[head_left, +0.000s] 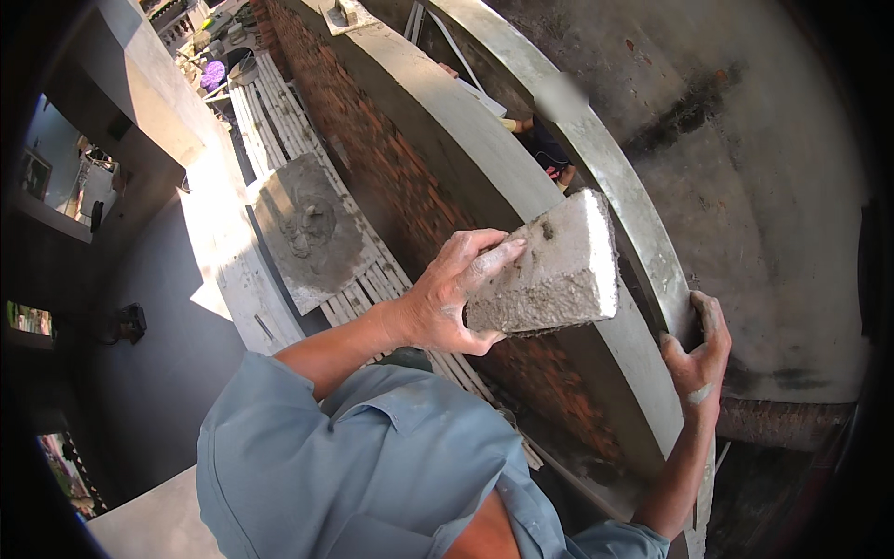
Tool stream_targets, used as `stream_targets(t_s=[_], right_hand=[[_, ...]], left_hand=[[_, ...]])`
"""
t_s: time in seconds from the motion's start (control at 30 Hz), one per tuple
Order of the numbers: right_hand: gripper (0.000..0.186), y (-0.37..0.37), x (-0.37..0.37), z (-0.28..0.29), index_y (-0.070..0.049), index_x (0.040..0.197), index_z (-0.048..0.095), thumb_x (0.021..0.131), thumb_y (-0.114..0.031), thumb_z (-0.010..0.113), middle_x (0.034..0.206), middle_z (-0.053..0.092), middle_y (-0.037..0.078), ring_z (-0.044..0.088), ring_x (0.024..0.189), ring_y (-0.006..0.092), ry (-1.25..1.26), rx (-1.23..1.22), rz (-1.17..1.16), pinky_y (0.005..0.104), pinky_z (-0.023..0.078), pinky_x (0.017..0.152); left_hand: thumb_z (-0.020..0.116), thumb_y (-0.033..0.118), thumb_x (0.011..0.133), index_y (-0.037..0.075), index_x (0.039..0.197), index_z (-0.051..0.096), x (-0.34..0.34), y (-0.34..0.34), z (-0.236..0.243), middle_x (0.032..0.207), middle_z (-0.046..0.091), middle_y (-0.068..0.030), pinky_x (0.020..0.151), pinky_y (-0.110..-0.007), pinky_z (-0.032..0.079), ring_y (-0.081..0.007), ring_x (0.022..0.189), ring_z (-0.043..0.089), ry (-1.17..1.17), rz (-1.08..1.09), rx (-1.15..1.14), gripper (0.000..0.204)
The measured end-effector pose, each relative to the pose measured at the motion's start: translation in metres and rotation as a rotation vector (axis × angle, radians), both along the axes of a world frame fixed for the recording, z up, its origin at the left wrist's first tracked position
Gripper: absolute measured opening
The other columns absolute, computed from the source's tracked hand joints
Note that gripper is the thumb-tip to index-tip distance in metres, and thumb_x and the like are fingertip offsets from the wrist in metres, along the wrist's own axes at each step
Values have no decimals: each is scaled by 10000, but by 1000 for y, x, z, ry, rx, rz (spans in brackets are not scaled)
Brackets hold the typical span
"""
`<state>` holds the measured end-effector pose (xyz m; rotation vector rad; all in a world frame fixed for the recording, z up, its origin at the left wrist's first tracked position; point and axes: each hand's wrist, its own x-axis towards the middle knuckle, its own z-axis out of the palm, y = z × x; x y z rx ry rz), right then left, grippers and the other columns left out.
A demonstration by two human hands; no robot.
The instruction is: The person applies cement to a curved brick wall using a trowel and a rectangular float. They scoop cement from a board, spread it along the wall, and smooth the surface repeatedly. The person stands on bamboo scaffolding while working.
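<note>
Grey, mortar-crusted rectangular block (545, 265) sits tilted over the curved cement-topped brick wall (480, 158), pinched between thumb and fingers of the left hand (456, 289), the nearer one. It extends rightward; its long axis is unclear. The right hand (700, 359) clasps the smooth grey curved rail (638, 214).

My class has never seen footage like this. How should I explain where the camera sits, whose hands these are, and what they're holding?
There is no robot: a person works bare-handed, wearing a fisheye camera on the head. It looks down, so straight edges bend near the rim. The left hand holds a rough grey block, smeared with what looks like mortar. The right hand grips a curved grey ledge. To the left, wet-looking grey mortar lies on a flat board resting on pale slats.
</note>
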<state>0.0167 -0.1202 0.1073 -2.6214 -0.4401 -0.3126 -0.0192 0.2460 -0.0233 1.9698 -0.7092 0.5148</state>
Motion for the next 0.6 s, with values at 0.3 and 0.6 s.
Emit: stream_targets(t_s=[0.3,0.6], right_hand=[[622,70,75,-80,83,1239,641,672,-143,764,1090,624,202,652,1025,374,159,28,136,385,514,964],[619,90,107,-127,82,1255,650,699,-161,770,1101,636,217,657,1041,396,173,61,170,399,520,944]], left_hand=[[880,190,583,74,1609,383,23,46,-39,1505,429,-204,1167,-495,393,-399,1365,452,82,108,83,1145],[885,163,595,96,1613,374,35,62,-54,1510,436,-195,1175,-495,393,-400,1383,448,120,136,76,1141]])
